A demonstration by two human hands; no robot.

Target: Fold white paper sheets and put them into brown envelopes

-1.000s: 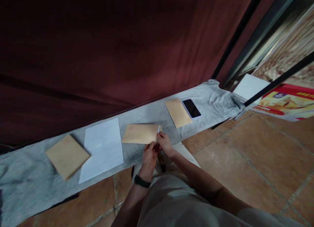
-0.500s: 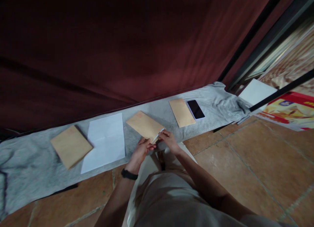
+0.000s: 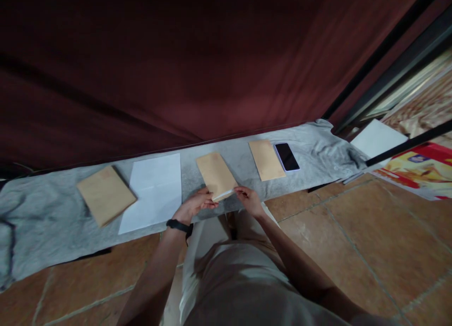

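Note:
A brown paper envelope (image 3: pixel 216 173) lies between my hands, its near end open with a white paper edge (image 3: pixel 223 193) showing in the mouth. My left hand (image 3: pixel 199 202), a black band on its wrist, grips the envelope's near left corner with fingers closed. At the near right corner, my right hand (image 3: pixel 248 198) pinches the envelope's edge. To the left, a sheet of white paper (image 3: pixel 155 194) with a crease lies flat, partly under a stack of brown envelopes (image 3: pixel 106 194). Right of my hands lies another brown envelope (image 3: pixel 266 159).
A phone (image 3: pixel 287 156) with a dark screen touches the right envelope. Grey cloth (image 3: pixel 42 222) covers the long narrow bench. Behind it hangs a dark red curtain (image 3: pixel 197 81). A red and yellow box (image 3: pixel 423 168) and a black bar (image 3: pixel 409 144) stand at the right.
The envelope in my hands has turned so its open end faces more toward me. My left hand has shifted left along it, and my right hand has moved to its right corner.

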